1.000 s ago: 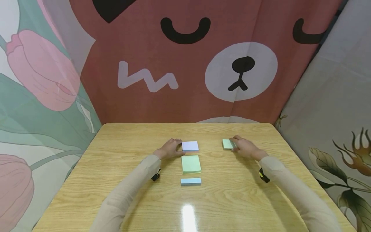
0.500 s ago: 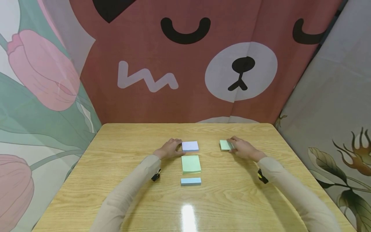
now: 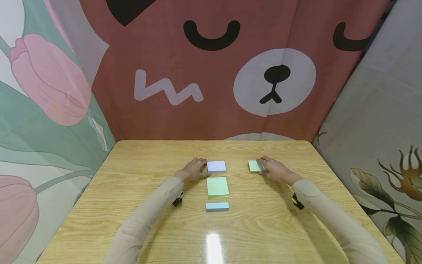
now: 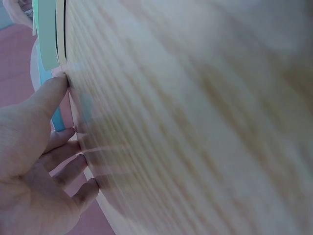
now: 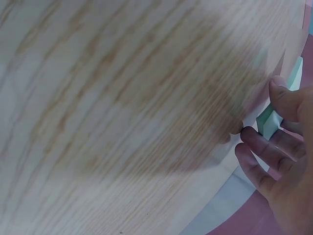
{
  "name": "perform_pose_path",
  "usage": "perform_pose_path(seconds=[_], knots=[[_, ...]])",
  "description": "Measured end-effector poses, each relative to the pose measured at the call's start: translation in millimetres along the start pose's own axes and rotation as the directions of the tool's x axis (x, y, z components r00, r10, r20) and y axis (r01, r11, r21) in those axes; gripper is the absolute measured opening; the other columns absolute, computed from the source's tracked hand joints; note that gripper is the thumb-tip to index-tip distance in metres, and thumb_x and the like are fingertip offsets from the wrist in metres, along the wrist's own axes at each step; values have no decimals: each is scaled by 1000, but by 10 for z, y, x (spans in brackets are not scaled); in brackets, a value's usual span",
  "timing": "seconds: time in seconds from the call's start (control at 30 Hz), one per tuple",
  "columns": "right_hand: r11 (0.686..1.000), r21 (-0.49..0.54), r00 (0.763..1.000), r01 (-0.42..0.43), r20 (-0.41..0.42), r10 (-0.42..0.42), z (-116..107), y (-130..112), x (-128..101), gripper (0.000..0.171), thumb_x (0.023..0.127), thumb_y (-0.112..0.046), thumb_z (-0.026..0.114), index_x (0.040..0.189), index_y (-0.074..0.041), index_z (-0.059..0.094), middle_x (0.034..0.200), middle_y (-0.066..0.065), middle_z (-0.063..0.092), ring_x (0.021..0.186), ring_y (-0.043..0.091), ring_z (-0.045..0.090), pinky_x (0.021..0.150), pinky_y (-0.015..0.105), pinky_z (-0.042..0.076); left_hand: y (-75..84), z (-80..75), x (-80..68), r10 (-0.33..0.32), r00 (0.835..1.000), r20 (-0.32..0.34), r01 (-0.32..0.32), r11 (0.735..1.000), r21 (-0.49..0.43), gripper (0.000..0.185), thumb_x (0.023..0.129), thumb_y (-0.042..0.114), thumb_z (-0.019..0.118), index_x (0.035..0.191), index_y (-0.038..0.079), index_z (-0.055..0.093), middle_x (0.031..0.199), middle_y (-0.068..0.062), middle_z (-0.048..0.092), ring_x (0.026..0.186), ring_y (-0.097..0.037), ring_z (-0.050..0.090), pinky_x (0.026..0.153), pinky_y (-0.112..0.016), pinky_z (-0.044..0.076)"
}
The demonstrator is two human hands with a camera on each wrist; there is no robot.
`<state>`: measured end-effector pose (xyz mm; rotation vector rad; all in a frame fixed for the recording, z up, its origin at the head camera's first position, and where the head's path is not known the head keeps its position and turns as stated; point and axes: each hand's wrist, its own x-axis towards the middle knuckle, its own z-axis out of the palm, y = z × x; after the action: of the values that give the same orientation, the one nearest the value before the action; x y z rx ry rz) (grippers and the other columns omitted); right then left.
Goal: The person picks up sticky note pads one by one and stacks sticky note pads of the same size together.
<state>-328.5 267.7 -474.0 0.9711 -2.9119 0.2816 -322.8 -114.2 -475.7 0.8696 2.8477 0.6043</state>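
Note:
In the head view, my left hand (image 3: 192, 169) grips the left end of a lavender-topped sticky note pad (image 3: 216, 166), thumb at the near corner and fingers at the far one. The left wrist view shows pink and blue layers in this pad (image 4: 65, 115), and the other fingertips resting on the table. To the right, my right hand (image 3: 277, 170) pinches a small pale green sticky note pad (image 3: 254, 165) by its right side. Its thumb (image 5: 279, 95) and fingers are around the pad's end in the right wrist view. A gap of bare wood separates the two pads.
Nearer me, a larger green sticky note pad (image 3: 217, 186) and a narrow blue pad (image 3: 217, 206) line up below the lavender one. All are on a wooden table (image 3: 257, 227). Behind it hangs a red-brown bear-print curtain (image 3: 211, 121), with floral curtains at both sides.
My right hand has slid the small green pad left and slightly nearer me, toward the lavender pad. The left hand and the other pads have stayed put.

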Motion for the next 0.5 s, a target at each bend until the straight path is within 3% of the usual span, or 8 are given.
perform_pose_path(seconds=[0.5], knots=[[1000, 2, 1000, 21, -7, -21, -17, -50, 14, 57, 93, -21, 71, 140, 5, 49, 128, 21, 54, 104, 34, 61, 83, 50, 51, -49, 53, 36, -12, 1000, 2, 12, 1000, 15, 57, 95, 37, 68, 135, 0, 53, 136, -17, 55, 118, -32, 48, 101, -48, 40]])
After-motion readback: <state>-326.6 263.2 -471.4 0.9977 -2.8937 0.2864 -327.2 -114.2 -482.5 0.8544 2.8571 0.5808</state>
